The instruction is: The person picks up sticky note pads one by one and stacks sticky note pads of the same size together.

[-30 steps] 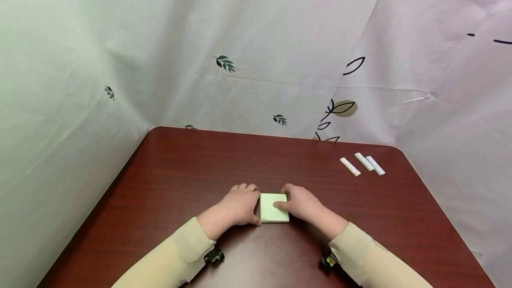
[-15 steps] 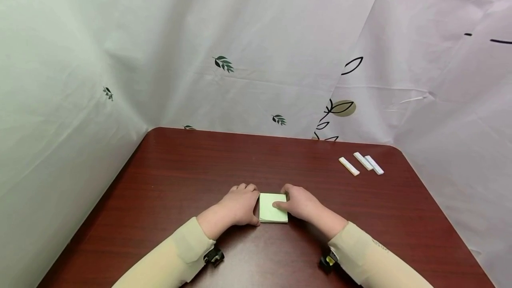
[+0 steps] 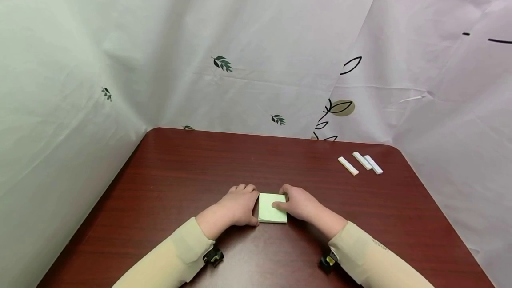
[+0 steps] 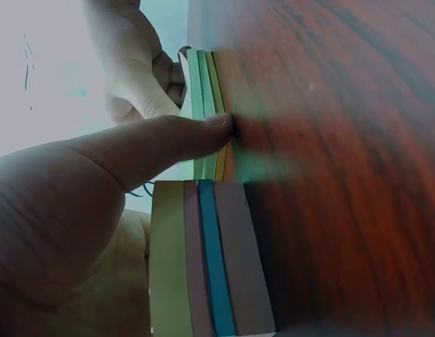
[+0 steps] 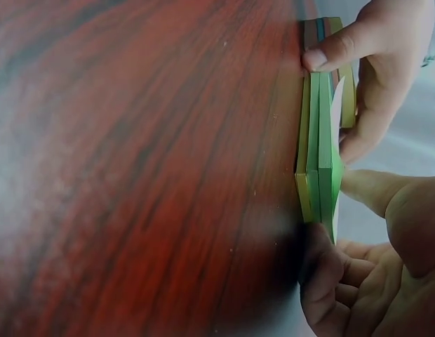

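Note:
A square pale green pad of sticky notes [image 3: 266, 214] lies on the table between the hands. Its side in the right wrist view shows green layers [image 5: 324, 133] over a yellow one, with the top sheet slightly lifted. My right hand [image 3: 303, 203] pinches this pad, thumb on top and fingers at the right edge. My left hand [image 3: 239, 206] arches over a second stack of sticky notes [image 4: 207, 260], banded olive, pink, blue and grey, and holds it; the head view hides this stack. The left thumb [image 4: 168, 140] reaches the corner where both stacks meet.
Three thin pale strips [image 3: 362, 161] lie at the table's back right, two of them close together. The dark red wooden table [image 3: 200, 159] has rounded far corners. White patterned curtains [image 3: 248, 92] hang behind it and along both sides.

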`<state>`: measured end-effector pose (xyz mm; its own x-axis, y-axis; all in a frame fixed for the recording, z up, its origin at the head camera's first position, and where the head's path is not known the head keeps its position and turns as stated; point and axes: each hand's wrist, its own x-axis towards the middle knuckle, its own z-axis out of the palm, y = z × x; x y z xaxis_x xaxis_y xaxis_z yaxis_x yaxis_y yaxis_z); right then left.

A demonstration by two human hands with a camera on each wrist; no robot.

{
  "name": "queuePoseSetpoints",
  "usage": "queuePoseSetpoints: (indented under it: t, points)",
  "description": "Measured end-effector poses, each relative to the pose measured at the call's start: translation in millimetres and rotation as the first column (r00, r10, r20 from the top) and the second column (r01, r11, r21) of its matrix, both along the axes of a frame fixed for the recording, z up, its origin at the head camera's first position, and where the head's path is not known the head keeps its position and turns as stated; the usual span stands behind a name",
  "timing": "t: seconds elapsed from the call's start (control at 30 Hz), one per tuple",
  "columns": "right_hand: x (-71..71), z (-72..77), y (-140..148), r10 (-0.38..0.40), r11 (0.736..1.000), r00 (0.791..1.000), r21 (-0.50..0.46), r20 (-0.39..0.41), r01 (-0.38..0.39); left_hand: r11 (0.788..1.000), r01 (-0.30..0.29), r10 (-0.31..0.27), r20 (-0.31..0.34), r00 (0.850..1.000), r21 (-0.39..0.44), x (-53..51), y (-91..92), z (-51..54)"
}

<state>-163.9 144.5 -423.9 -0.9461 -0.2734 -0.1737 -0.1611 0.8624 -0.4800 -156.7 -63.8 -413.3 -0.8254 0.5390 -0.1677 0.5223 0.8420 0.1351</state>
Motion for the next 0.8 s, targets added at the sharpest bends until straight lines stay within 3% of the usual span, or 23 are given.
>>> queuePoseSetpoints:
  t: [0.3, 0.47, 0.67, 0.8]
  points:
    - [2.9, 2.2, 10, -0.036, 0.999, 0.999, -0.021, 0.000, 0.036, 0.999, 0.028, -0.029, 0.055, 0.998, 0.026, -2.0, -6.7, 5.5]
    - [8.0, 3.4, 29, -0.016, 0.998, 0.999, -0.066, -0.039, 0.013, 0.995, 0.016, -0.023, 0.071, 0.997, 0.098, -5.5, -15.8, 9.6]
    - [15.6, 7.4, 63, 0.033, 0.999, 0.990, -0.020, -0.136, -0.036, 0.980, -0.001, 0.001, 0.000, 1.000, 0.199, -3.2, -38.1, 19.2]
    - [23.5, 11.9, 89, 0.119, 0.993, 0.968, 0.032, -0.219, -0.115, 0.973, 0.016, 0.003, -0.081, 0.997, 0.230, 4.8, -54.3, 21.7]
